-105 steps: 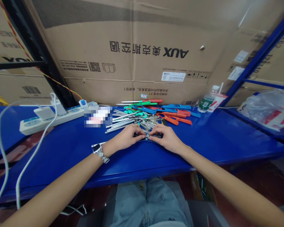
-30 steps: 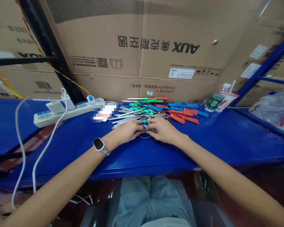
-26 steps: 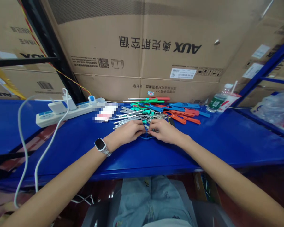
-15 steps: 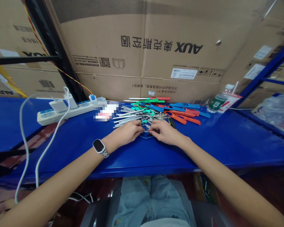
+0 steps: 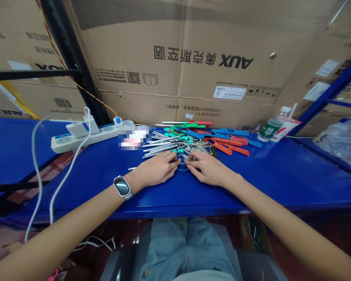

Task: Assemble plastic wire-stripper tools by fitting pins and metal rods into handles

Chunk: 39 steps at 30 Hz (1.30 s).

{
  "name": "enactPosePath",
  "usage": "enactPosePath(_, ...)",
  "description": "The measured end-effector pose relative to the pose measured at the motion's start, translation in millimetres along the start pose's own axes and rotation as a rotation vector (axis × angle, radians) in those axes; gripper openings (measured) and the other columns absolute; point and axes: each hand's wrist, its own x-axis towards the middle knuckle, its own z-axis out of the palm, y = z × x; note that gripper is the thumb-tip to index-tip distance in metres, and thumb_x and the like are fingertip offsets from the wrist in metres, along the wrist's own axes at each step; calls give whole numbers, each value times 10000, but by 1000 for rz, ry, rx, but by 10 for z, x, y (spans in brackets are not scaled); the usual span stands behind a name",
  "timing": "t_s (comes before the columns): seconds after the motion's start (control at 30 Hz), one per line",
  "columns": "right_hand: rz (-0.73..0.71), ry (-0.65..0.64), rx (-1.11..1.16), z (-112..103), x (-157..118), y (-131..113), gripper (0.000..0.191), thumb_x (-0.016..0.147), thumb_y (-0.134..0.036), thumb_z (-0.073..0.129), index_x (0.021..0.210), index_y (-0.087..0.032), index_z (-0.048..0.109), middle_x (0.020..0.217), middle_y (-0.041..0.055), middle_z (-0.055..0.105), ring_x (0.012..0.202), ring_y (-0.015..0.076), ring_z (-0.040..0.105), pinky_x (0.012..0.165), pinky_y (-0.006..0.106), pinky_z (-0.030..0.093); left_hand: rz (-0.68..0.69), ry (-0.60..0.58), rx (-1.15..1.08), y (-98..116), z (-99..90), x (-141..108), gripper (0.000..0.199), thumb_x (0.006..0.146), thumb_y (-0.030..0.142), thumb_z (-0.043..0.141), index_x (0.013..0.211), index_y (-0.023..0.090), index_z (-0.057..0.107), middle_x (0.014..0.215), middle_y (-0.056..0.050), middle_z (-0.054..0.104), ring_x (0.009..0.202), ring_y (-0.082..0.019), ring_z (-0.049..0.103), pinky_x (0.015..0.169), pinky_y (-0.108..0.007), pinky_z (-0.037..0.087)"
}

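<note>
Over the blue tabletop, my left hand [image 5: 162, 168] is closed with its fingertips pinched together. A silver rod [image 5: 131, 168] pokes out from under that wrist, apparently held along the palm. Facing it, my right hand [image 5: 206, 168] is also closed, thumb against fingers; what it pinches is too small to make out. A thin blue plastic piece [image 5: 182, 168] shows low between the two hands. Just beyond the fingertips lies a pile of silver rods [image 5: 159, 147], green plastic parts [image 5: 185, 138] and small metal pieces [image 5: 197, 146].
Blue plastic handles [image 5: 229, 132] and orange handles [image 5: 222, 147] lie at the pile's right. A white power strip [image 5: 66, 142] with cables stands left. A bottle [image 5: 267, 128] and a cup [image 5: 283, 128] are at the right back. A large cardboard box [image 5: 128, 39] rises behind.
The rod end has come into view by my left wrist. Both hands stay close together, with the wrist turned slightly; the whole view has shifted a little.
</note>
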Motion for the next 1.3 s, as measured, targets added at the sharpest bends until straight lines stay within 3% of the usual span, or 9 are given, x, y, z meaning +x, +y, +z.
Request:
enactPosePath(0.13,102,-46,176,-28,147,81,186,977,-197,601,959,-184,786,946,62,669,780,160,615,742,298,460,-10,-7,18,28,-8,-24,420,1066,287,346,1254,111,679,1118,-158,622,1009,-277,613,946,-443,506)
enactPosePath(0.37,132,-34,355,-19,282,170,102,897,-117,660,838,-152,736,814,26,680,729,139,605,696,258,433,-16,-46,108,57,-41,-22,397,1060,271,372,1279,126,670,1122,-141,630,998,-274,615,935,-436,513)
enactPosePath(0.6,136,9,342,24,220,155,140,889,-106,646,776,-156,712,784,13,629,681,123,565,670,254,413,29,-28,-19,-79,-71,-74,322,1029,204,435,1169,141,717,1133,-135,663,1032,-258,647,942,-411,537)
enactPosePath(0.73,115,19,364,45,197,167,145,898,-97,635,787,-158,706,822,18,634,692,120,568,686,259,421,-23,34,-133,-143,-90,-116,314,1008,190,488,1268,190,664,1212,-113,631,1060,-229,646,932,-377,550)
enactPosePath(0.87,121,25,388,63,175,182,153,904,-103,640,776,-157,703,812,14,623,673,114,557,678,260,415,-134,32,-260,-222,-122,-133,217,980,246,581,1136,167,709,1079,-93,639,927,-207,657,850,-353,558)
enactPosePath(0.97,117,26,399,70,165,191,150,904,-103,641,779,-159,705,823,21,632,696,124,575,690,268,421,-143,2,-335,-283,-137,-139,207,998,265,567,1073,178,740,1018,-79,664,894,-194,656,833,-337,545)
enactPosePath(1.3,113,-3,406,52,164,188,147,916,-127,623,801,-169,705,857,41,656,742,152,608,716,293,447,-116,-29,-220,-225,-168,-126,272,1022,253,516,960,160,764,990,-87,663,861,-185,647,802,-316,523)
